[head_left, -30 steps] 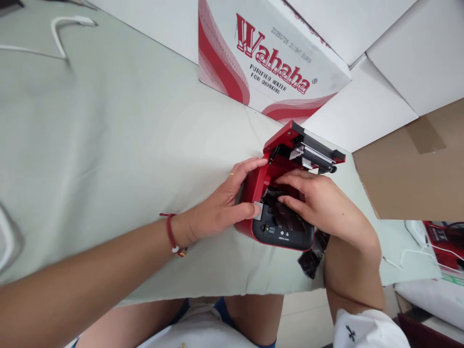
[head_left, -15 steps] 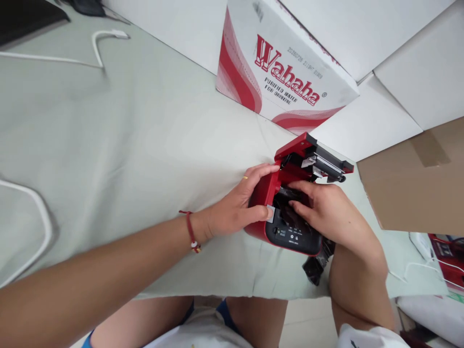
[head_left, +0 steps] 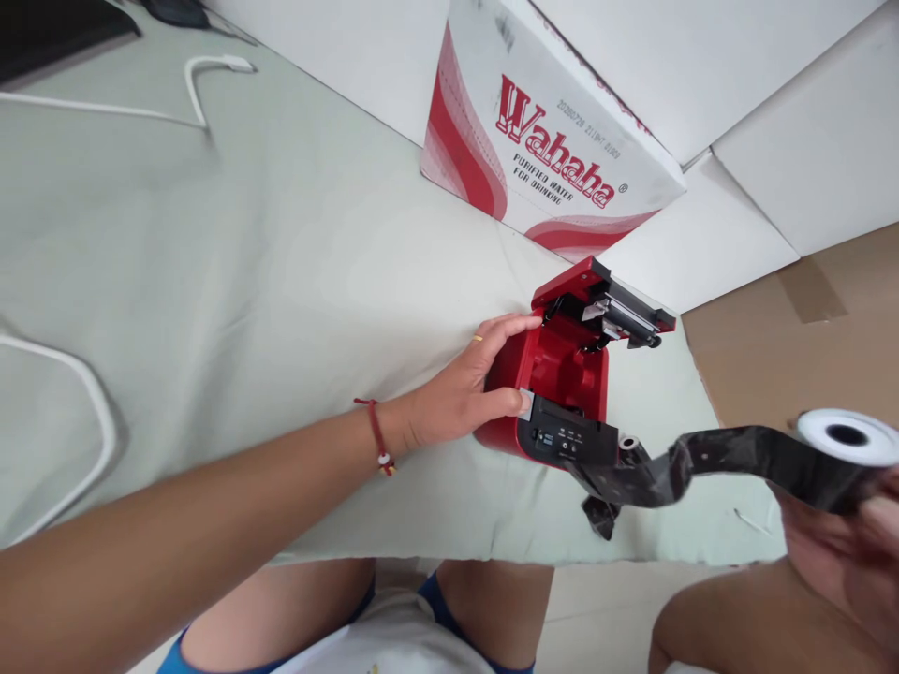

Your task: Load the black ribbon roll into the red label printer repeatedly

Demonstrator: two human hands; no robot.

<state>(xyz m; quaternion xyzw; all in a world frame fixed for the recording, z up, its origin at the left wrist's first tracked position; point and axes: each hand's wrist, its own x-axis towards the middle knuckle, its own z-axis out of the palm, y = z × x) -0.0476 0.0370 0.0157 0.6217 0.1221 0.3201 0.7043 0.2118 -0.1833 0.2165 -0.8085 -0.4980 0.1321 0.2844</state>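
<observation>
A small red printer (head_left: pixel 507 435) with a black front panel (head_left: pixel 572 434) stands on the cloth. Its lid (head_left: pixel 572 285) is raised, showing a bare red bay inside. My left hand (head_left: pixel 467 398) grips the printer's left side, thumb on a grey tab (head_left: pixel 526 404) at the front corner. At the right edge, my right hand (head_left: pixel 875 529), blurred and partly cut off, holds a roll (head_left: pixel 847 436) with a white face and dark core. From it a glossy black strip (head_left: pixel 730 451) runs back to the printer's front. A small roll (head_left: pixel 632 450) sits beside the printer.
A white and red water carton (head_left: pixel 554 140) stands behind the printer, with white boxes (head_left: pixel 709 234) and a brown cardboard box (head_left: pixel 758 365) to its right. White cables (head_left: pixel 91 402) lie on the pale green cloth (head_left: pixel 316 253) at left. A dark flat object (head_left: pixel 63 37) is at upper left.
My right hand has come out of the printer bay and moved right, drawing out the roll and its black strip. My left hand keeps its grip on the printer.
</observation>
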